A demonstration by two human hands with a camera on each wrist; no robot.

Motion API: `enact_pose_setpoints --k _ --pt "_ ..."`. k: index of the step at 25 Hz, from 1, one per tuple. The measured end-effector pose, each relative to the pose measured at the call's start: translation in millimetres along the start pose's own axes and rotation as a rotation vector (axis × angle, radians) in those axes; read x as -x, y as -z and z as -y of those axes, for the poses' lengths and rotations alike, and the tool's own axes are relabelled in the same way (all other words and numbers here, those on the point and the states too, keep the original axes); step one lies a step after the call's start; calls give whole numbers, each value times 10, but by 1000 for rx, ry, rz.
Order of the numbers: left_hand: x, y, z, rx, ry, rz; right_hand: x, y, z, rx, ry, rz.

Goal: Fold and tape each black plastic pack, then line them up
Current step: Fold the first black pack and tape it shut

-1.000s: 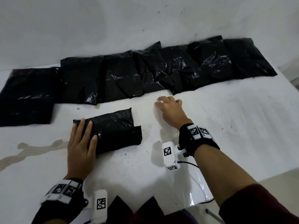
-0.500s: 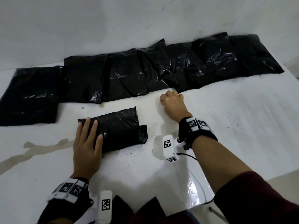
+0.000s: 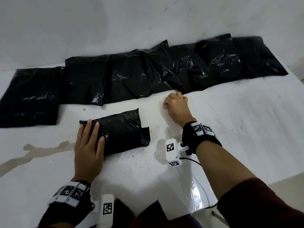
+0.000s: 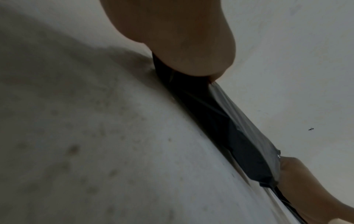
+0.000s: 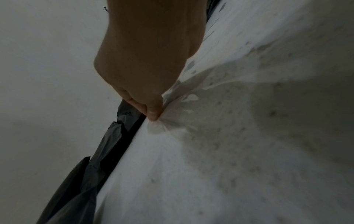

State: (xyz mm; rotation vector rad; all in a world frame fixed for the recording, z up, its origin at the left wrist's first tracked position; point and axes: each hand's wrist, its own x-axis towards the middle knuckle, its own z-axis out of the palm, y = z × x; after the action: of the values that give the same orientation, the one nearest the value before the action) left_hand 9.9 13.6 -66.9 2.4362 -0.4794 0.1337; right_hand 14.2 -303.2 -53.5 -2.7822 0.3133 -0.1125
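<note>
A folded black pack [image 3: 121, 129] lies on the white table [image 3: 230, 129] in front of me. My left hand [image 3: 93, 129] rests flat on its left end, fingers straight; the left wrist view shows the palm [image 4: 182, 45] pressing the pack [image 4: 239, 136]. My right hand [image 3: 169, 102] is curled at the near edge of a row of black packs [image 3: 131, 76] along the wall. In the right wrist view its thumb and finger [image 5: 151, 112] pinch a clear, wrinkled strip of tape [image 5: 191, 97] stuck to the table, beside the row's edge [image 5: 86, 181].
A white wall [image 3: 148, 22] rises right behind the row. Brownish stains [image 3: 41, 150] mark the table at the left. A shiny clear plastic sheet [image 3: 197, 195] hangs at the table's near edge. A dark garment [image 3: 144, 214] shows at the bottom.
My right hand has slid forward to the edge of the row and its fingers have curled under into a pinch. The left hand stays flat on the folded pack.
</note>
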Motion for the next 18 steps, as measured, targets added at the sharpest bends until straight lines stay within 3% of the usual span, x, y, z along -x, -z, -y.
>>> enact_pose_setpoints --k 3,9,13,18 --pt "-1 -7 1 -10 2 1 20 -49 -15 -23 57 -69" --pt "-5 -15 2 -4 0 -8 -35 22 -11 200 54 120" --pt "-5 -12 -2 -10 -2 -7 -78 -13 11 273 73 163" --pt "1 -19 6 -16 -4 -11 7 -68 -55 221 117 99"
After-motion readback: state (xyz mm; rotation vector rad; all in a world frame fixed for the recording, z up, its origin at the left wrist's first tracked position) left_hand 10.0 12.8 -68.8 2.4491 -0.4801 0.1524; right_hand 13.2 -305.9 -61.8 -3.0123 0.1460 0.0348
